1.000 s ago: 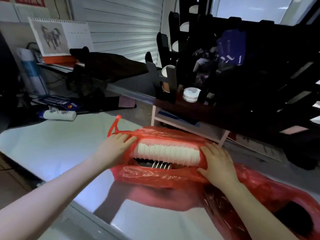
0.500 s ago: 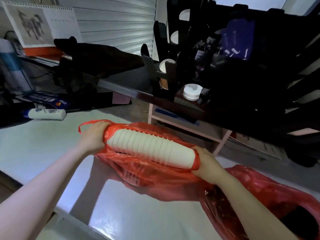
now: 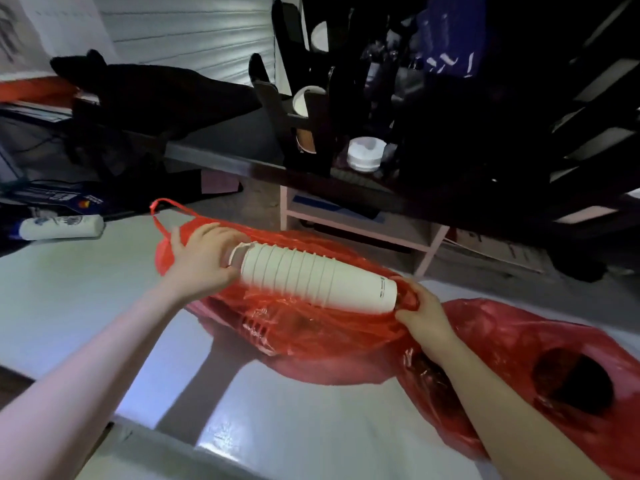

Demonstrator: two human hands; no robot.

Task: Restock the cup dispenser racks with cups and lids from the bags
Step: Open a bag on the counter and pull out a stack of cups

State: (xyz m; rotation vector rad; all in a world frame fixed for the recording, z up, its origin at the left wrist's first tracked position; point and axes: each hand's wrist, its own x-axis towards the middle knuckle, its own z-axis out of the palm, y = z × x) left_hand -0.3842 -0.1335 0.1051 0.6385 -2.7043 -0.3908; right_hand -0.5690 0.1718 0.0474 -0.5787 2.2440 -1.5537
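Frame centre: cup stack (image 3: 318, 275) clasped at its rim end by the left grip (image 3: 201, 261), red bag (image 3: 311, 330) pinched at the stack's base by the right grip (image 3: 420, 311), presumably to strip the bag away.

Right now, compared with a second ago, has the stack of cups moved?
Yes. The stack of cups has risen out of the red bag that lies on the table; earlier it lay down inside it.
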